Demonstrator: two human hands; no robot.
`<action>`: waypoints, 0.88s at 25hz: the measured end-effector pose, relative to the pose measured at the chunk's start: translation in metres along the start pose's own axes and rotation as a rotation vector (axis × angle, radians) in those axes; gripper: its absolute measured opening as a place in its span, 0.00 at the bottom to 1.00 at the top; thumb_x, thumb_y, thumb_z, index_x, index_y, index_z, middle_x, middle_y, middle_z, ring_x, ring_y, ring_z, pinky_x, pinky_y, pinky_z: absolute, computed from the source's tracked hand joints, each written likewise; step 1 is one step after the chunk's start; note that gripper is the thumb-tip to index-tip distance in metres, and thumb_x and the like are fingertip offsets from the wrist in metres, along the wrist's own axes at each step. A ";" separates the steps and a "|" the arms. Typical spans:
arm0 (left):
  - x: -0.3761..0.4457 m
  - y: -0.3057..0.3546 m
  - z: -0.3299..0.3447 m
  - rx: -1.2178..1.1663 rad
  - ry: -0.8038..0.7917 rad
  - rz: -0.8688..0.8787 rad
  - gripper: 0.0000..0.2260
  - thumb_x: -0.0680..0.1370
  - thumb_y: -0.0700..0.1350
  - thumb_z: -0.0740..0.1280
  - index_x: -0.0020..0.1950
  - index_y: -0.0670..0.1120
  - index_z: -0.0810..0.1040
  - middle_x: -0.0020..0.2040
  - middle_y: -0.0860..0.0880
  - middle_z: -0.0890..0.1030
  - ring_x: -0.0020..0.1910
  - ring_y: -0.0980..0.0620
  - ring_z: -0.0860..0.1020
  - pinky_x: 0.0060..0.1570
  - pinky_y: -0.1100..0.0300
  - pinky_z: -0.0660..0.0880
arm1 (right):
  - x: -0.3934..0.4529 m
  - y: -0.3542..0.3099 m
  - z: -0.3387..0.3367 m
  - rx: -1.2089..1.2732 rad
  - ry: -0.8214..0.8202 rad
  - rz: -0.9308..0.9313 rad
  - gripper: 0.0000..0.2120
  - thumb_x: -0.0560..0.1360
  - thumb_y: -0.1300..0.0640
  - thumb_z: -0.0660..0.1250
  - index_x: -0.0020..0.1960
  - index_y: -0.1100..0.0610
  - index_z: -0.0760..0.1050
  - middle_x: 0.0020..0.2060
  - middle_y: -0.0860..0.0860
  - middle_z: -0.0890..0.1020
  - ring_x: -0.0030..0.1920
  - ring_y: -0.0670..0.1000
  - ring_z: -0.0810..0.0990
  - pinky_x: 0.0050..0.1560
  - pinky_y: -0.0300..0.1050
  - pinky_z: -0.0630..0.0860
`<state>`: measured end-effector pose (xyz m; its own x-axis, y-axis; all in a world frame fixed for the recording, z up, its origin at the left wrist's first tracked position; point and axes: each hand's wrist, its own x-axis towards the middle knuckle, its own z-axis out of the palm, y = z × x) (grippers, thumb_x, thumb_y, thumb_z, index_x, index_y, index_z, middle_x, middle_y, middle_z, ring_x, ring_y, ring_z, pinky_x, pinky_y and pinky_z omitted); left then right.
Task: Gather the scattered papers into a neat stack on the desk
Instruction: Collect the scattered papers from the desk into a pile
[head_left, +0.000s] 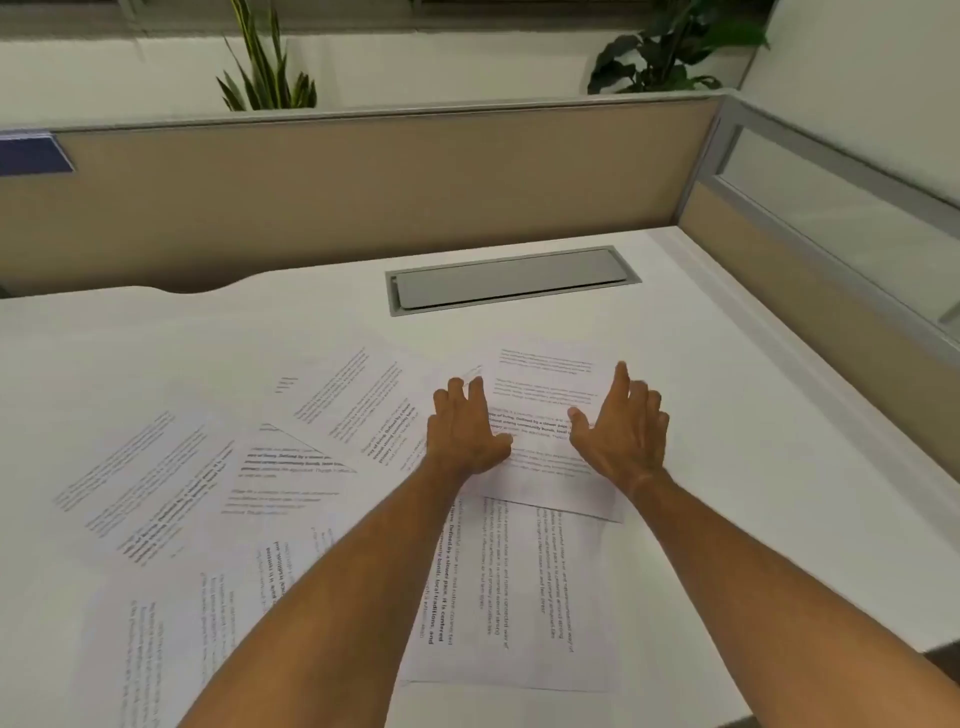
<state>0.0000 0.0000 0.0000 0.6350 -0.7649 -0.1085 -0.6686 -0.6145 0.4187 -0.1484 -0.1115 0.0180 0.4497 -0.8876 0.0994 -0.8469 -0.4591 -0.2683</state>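
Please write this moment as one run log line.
phase: gathering | left hand: flat on top sheet | right hand: open at its right edge | other papers: scattered | stack: not formed

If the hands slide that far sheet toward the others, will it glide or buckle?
The far sheet is a thin single page, so probably floppy. On the smooth white desk it should glide, though pushing one edge could buckle it. It overlaps a nearer sheet, which might drag along.

This was an office cubicle: a white tabletop (753, 415) with a grey cable hatch (511, 280) sat inside tan partitions (363, 197) with metal trim and a glass panel (831, 202), potted plants (675, 47) stood behind, and printed papers (332, 400) lay scattered.
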 end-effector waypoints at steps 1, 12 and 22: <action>0.000 0.003 0.003 -0.013 -0.025 -0.031 0.38 0.71 0.56 0.70 0.74 0.45 0.56 0.73 0.41 0.59 0.71 0.40 0.59 0.62 0.43 0.69 | -0.001 0.002 0.004 0.037 -0.029 0.067 0.42 0.74 0.41 0.65 0.77 0.60 0.52 0.68 0.62 0.70 0.66 0.62 0.69 0.61 0.58 0.69; 0.019 0.013 0.013 -0.258 -0.029 -0.281 0.35 0.70 0.47 0.73 0.71 0.44 0.59 0.66 0.39 0.65 0.65 0.37 0.67 0.52 0.50 0.72 | 0.005 0.005 0.025 0.187 -0.266 0.331 0.50 0.71 0.45 0.74 0.78 0.59 0.44 0.66 0.66 0.65 0.66 0.67 0.65 0.57 0.58 0.73; 0.026 0.004 0.004 -0.637 0.080 -0.281 0.07 0.71 0.38 0.67 0.46 0.47 0.74 0.46 0.49 0.79 0.46 0.46 0.81 0.43 0.55 0.81 | 0.006 0.008 0.024 0.226 -0.277 0.341 0.45 0.70 0.44 0.75 0.75 0.60 0.54 0.67 0.63 0.66 0.68 0.65 0.64 0.59 0.57 0.73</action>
<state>0.0121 -0.0227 -0.0045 0.7935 -0.5619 -0.2337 -0.1332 -0.5350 0.8343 -0.1457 -0.1194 -0.0061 0.2420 -0.9289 -0.2804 -0.8899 -0.0973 -0.4456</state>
